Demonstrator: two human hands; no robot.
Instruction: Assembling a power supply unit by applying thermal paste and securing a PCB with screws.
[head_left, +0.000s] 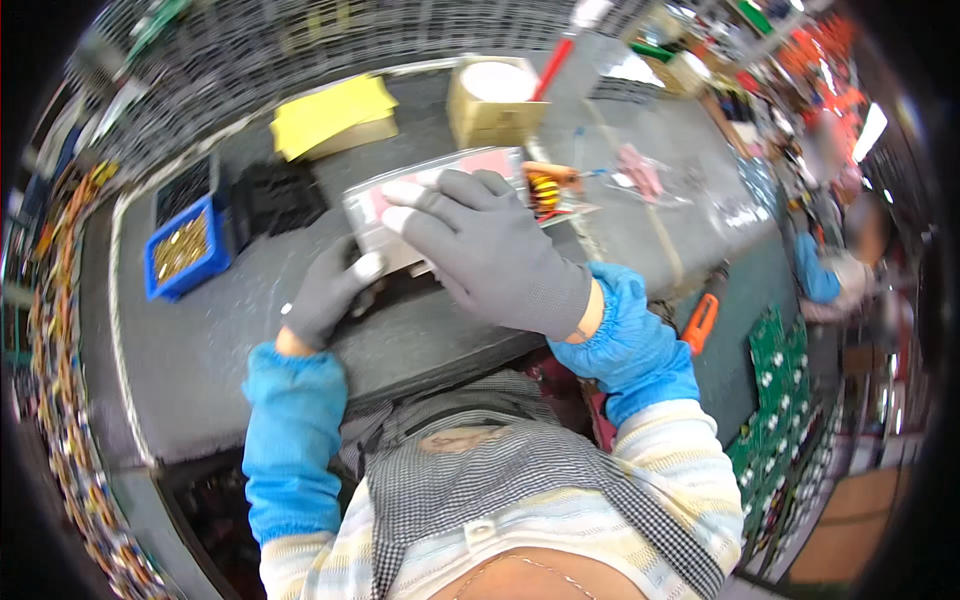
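Note:
A flat, silvery box-like case with pink patches on its upper face is tilted in front of me at the bench's near side. My right hand, in a grey glove with pale fingertips, lies across the case, its fingers bent over the top and its thumb mostly hidden. At the lower left corner of the case my left hand, gloved alike, is curled with the thumb against the edge. Its other fingers are largely hidden. Blur hides what is under the case.
A blue bin of small brass-coloured parts stands left, beside black pieces. Behind are yellow sheets and a carton holding a white roll. An orange-handled tool and green circuit boards lie right. Another person sits far right.

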